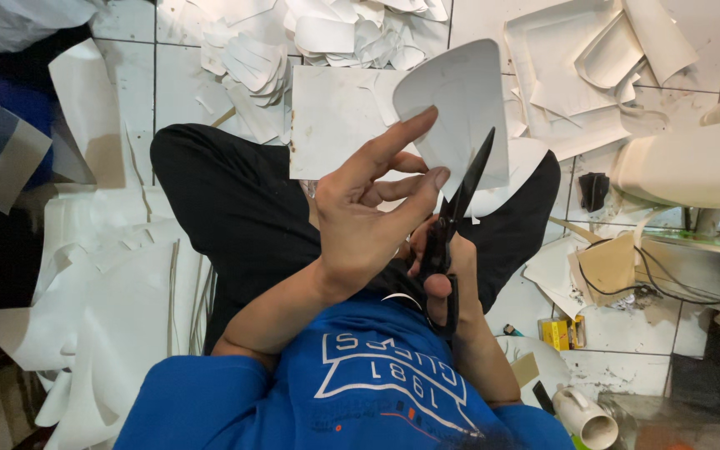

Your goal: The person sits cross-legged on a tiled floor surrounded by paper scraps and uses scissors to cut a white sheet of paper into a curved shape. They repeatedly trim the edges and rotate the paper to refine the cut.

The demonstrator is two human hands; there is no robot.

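Note:
I sit cross-legged on a tiled floor in black trousers (227,200). My left hand (372,208) is raised over my lap, fingers spread, touching a white sheet (339,133) with a rounded flap (460,100) of the same material. My right hand (452,275) grips black scissors (453,225), its fingers through the handle loops. The blades point up and are partly open against the flap's right edge. My left hand hides part of the sheet and of my right hand.
Piles of cut white pieces (318,42) lie ahead, more white sheets (593,67) at upper right and large sheets (102,308) at left. At right are a brown scrap (606,267), cables, a yellow box (556,333) and a white tube (585,417).

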